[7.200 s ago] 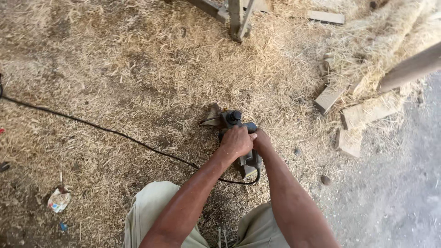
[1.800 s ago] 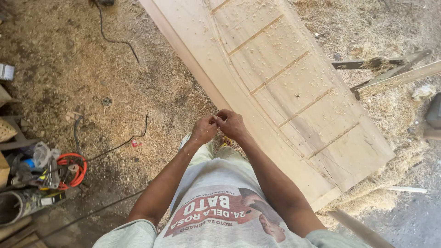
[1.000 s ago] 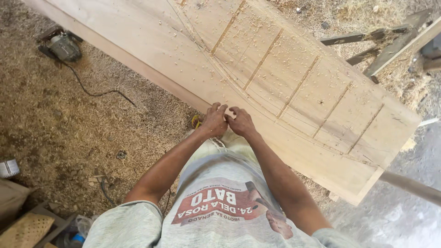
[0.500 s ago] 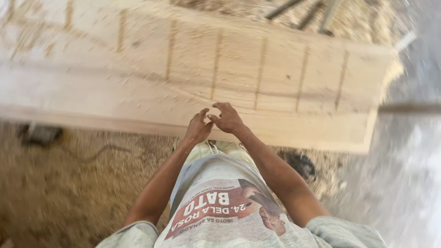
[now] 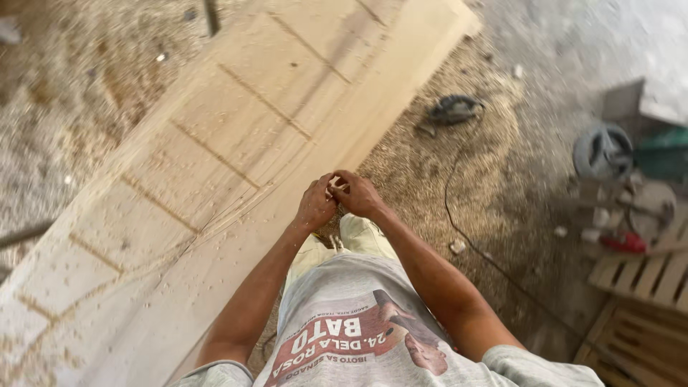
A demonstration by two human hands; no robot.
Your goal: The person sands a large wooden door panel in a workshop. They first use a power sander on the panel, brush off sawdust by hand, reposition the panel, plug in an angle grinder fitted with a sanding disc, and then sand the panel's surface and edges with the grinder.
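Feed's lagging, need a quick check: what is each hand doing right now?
Left hand: fingers curled, pressed against the right hand; what it pinches cannot be told.
Right hand: fingers curled, meeting the left above the wooden panel edge; contents cannot be told.

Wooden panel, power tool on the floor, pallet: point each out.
wooden panel [image 5: 236,136], head view, grooved face.
power tool [image 5: 453,110], head view, its dark body.
pallet [image 5: 645,276], head view, a top slat.

floor [image 5: 487,186]: sawdust-strewn | wooden panel [image 5: 236,143] lying diagonally | slatted pallets [image 5: 645,301] right | daylight
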